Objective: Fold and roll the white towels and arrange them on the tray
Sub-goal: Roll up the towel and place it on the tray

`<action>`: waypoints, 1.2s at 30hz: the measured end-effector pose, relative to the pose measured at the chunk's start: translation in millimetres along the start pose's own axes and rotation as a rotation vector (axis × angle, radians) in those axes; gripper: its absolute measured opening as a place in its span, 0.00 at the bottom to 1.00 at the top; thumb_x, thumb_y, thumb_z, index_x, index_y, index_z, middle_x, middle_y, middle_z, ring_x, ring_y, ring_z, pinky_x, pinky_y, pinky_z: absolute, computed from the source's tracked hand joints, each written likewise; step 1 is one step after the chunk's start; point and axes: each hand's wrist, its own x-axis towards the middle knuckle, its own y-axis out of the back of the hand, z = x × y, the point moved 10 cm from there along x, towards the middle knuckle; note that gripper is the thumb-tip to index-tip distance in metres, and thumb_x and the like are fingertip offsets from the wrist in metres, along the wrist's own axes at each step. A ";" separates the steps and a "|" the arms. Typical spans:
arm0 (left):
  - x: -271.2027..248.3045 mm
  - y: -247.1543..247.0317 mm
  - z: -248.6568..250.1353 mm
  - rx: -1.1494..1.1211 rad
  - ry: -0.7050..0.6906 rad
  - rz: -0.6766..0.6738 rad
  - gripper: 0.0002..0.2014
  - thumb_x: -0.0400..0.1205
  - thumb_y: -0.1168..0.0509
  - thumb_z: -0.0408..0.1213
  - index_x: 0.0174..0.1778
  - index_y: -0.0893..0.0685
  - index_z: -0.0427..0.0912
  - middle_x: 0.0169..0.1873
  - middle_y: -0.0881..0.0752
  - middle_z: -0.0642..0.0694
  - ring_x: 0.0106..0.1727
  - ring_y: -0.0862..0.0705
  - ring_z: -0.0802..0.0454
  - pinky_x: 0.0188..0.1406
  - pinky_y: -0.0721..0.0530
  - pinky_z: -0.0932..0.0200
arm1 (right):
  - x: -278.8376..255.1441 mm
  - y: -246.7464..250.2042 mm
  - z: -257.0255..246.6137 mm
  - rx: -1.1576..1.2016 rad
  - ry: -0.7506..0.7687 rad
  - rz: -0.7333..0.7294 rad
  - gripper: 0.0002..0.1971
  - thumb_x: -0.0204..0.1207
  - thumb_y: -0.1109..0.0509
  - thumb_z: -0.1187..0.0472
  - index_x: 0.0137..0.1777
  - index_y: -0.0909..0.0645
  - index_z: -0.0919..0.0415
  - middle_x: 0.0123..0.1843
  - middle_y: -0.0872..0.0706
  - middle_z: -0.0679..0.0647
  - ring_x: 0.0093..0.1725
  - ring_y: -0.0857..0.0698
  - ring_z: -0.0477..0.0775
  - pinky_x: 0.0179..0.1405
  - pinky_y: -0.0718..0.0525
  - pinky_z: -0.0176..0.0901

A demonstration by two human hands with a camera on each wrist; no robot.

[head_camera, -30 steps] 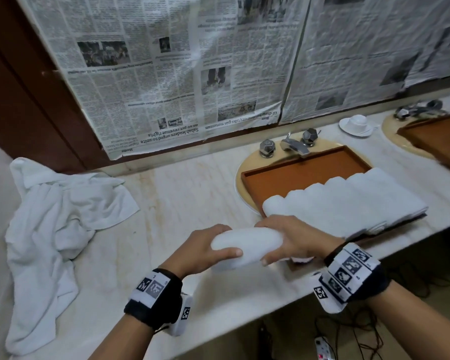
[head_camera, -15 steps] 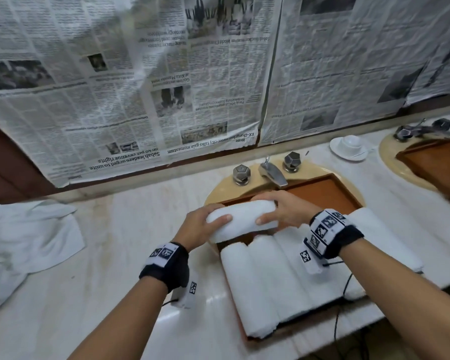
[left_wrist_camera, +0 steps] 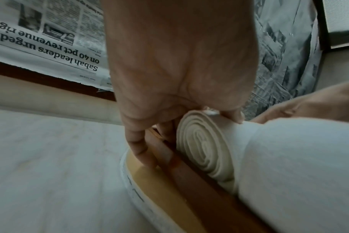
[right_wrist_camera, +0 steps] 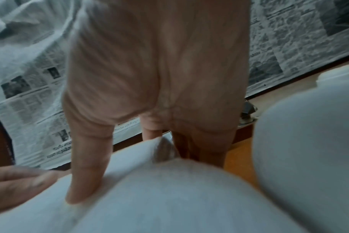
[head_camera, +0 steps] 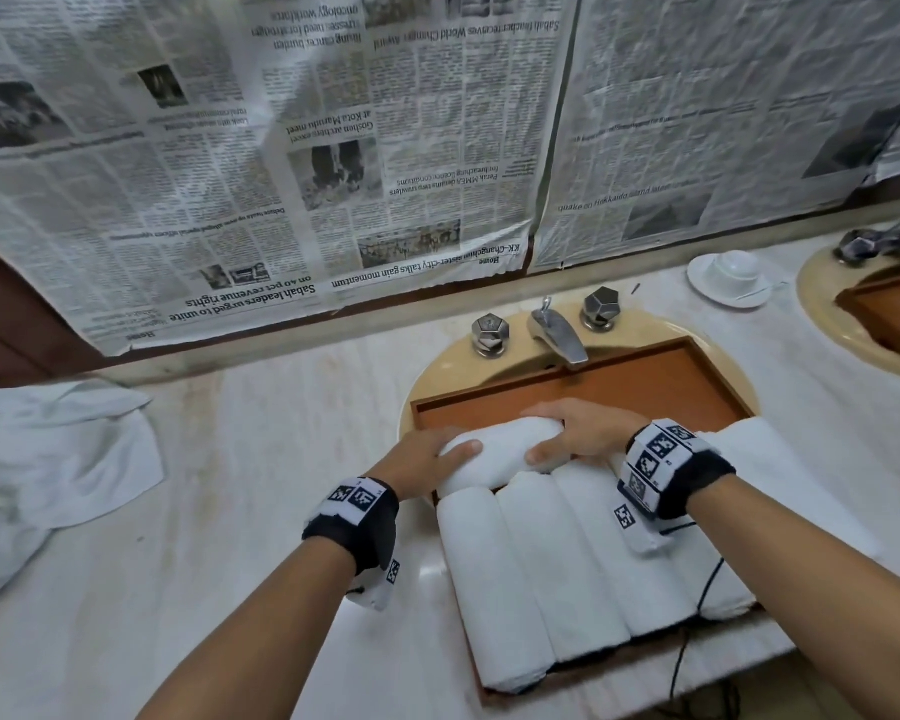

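Note:
Both hands grip one white rolled towel (head_camera: 500, 452) by its ends, my left hand (head_camera: 450, 452) on the left end and my right hand (head_camera: 554, 433) on the right. The roll lies crosswise in the brown tray (head_camera: 645, 387), against the far ends of a row of several rolled towels (head_camera: 567, 553). The left wrist view shows the roll's spiral end (left_wrist_camera: 205, 149) just inside the tray rim (left_wrist_camera: 189, 176), with my left hand (left_wrist_camera: 179, 126) over it. In the right wrist view my right hand (right_wrist_camera: 130, 165) presses its thumb into the roll (right_wrist_camera: 149, 197).
A heap of loose white towels (head_camera: 58, 459) lies on the marble counter at the left. The tray sits over a sink with a faucet (head_camera: 557, 330). A cup and saucer (head_camera: 731, 270) and a second tray (head_camera: 894, 314) stand at the right. Newspaper covers the wall.
Both hands carried the rolled towel from near the counter's front edge out over the tray. They then lowered it behind the row of rolls.

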 end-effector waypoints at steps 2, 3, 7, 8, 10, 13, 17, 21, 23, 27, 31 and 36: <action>1.4 -1.6 -3.9 0.013 0.006 0.004 0.23 0.87 0.46 0.62 0.72 0.19 0.55 0.67 0.16 0.54 0.67 0.20 0.53 0.67 0.25 0.55 | -4.7 -1.8 -3.0 -0.092 -0.027 0.009 0.35 0.73 0.21 0.46 0.79 0.29 0.49 0.64 0.18 0.46 0.61 0.16 0.49 0.67 0.19 0.51; 2.0 -2.6 -5.6 0.042 0.013 0.007 0.26 0.85 0.48 0.65 0.71 0.19 0.57 0.66 0.15 0.55 0.66 0.19 0.52 0.68 0.24 0.50 | -6.2 -1.6 -3.9 -0.179 -0.046 0.023 0.35 0.74 0.24 0.41 0.79 0.30 0.47 0.66 0.22 0.47 0.63 0.19 0.50 0.68 0.22 0.51; 4.2 -6.3 -12.3 0.144 0.097 0.016 0.31 0.79 0.58 0.72 0.68 0.22 0.62 0.64 0.17 0.58 0.65 0.21 0.51 0.68 0.28 0.36 | -4.8 -6.9 -3.0 -0.390 -0.085 0.031 0.44 0.70 0.33 0.26 0.82 0.36 0.46 0.78 0.31 0.53 0.79 0.32 0.60 0.74 0.31 0.59; 5.0 -6.9 -13.9 0.153 0.113 0.018 0.32 0.79 0.59 0.72 0.66 0.22 0.61 0.63 0.17 0.58 0.64 0.21 0.50 0.67 0.29 0.34 | -3.4 -9.0 -1.9 -0.420 -0.095 0.025 0.45 0.70 0.34 0.24 0.82 0.37 0.47 0.78 0.33 0.53 0.80 0.34 0.61 0.75 0.31 0.61; 5.2 -7.2 -14.3 0.162 0.137 0.029 0.30 0.81 0.60 0.71 0.59 0.21 0.58 0.58 0.16 0.57 0.61 0.20 0.50 0.66 0.29 0.34 | -3.0 -12.3 -2.6 -0.437 -0.111 0.016 0.46 0.71 0.37 0.23 0.83 0.38 0.49 0.79 0.35 0.56 0.80 0.34 0.62 0.76 0.32 0.62; 7.0 -5.2 -13.5 0.185 0.168 0.056 0.22 0.86 0.57 0.66 0.43 0.29 0.55 0.48 0.20 0.54 0.54 0.22 0.49 0.64 0.28 0.34 | -3.4 -11.4 -4.1 -0.424 -0.135 0.037 0.44 0.76 0.43 0.25 0.84 0.39 0.51 0.84 0.40 0.61 0.83 0.38 0.63 0.79 0.36 0.61; 6.7 -1.9 -8.9 0.174 0.198 0.070 0.24 0.85 0.56 0.64 0.32 0.31 0.52 0.42 0.21 0.51 0.51 0.22 0.47 0.63 0.28 0.35 | -1.0 -8.6 -6.5 -0.427 -0.095 0.062 0.36 0.81 0.47 0.30 0.77 0.28 0.56 0.76 0.25 0.61 0.78 0.30 0.61 0.72 0.33 0.56; 3.5 -2.8 -8.2 0.175 0.224 0.050 0.25 0.85 0.57 0.64 0.33 0.29 0.51 0.44 0.18 0.51 0.53 0.21 0.47 0.64 0.28 0.37 | -2.3 -7.4 -9.8 -0.429 -0.076 0.073 0.32 0.85 0.48 0.35 0.73 0.24 0.61 0.70 0.20 0.61 0.73 0.25 0.62 0.69 0.30 0.55; 1.8 -2.8 -6.6 0.169 0.226 0.045 0.26 0.85 0.57 0.64 0.37 0.24 0.50 0.47 0.16 0.51 0.55 0.20 0.47 0.64 0.28 0.38 | -1.9 -7.5 -8.2 -0.447 -0.083 0.075 0.33 0.85 0.48 0.34 0.74 0.25 0.60 0.71 0.21 0.61 0.74 0.26 0.62 0.70 0.31 0.55; 1.5 -4.5 -8.8 0.120 0.201 0.086 0.24 0.85 0.56 0.64 0.36 0.25 0.54 0.42 0.18 0.54 0.52 0.20 0.46 0.62 0.25 0.39 | -3.5 -8.0 -3.0 -0.433 -0.099 0.098 0.38 0.82 0.49 0.30 0.83 0.35 0.56 0.82 0.32 0.61 0.83 0.37 0.62 0.78 0.38 0.60; -4.5 -0.5 -9.6 0.044 0.085 0.212 0.17 0.85 0.53 0.60 0.39 0.23 0.61 0.41 0.20 0.57 0.54 0.20 0.47 0.61 0.21 0.38 | -9.6 -5.1 -7.4 -0.437 -0.072 0.150 0.39 0.83 0.49 0.31 0.85 0.40 0.58 0.82 0.37 0.57 0.80 0.33 0.61 0.76 0.32 0.57; -28.6 18.2 -4.9 -0.010 -0.005 0.345 0.13 0.89 0.48 0.52 0.52 0.21 0.51 0.55 0.16 0.44 0.62 0.21 0.45 0.62 0.24 0.48 | -17.6 -0.8 -14.9 -0.471 -0.022 0.201 0.39 0.83 0.48 0.31 0.85 0.39 0.58 0.84 0.38 0.55 0.83 0.39 0.61 0.79 0.35 0.59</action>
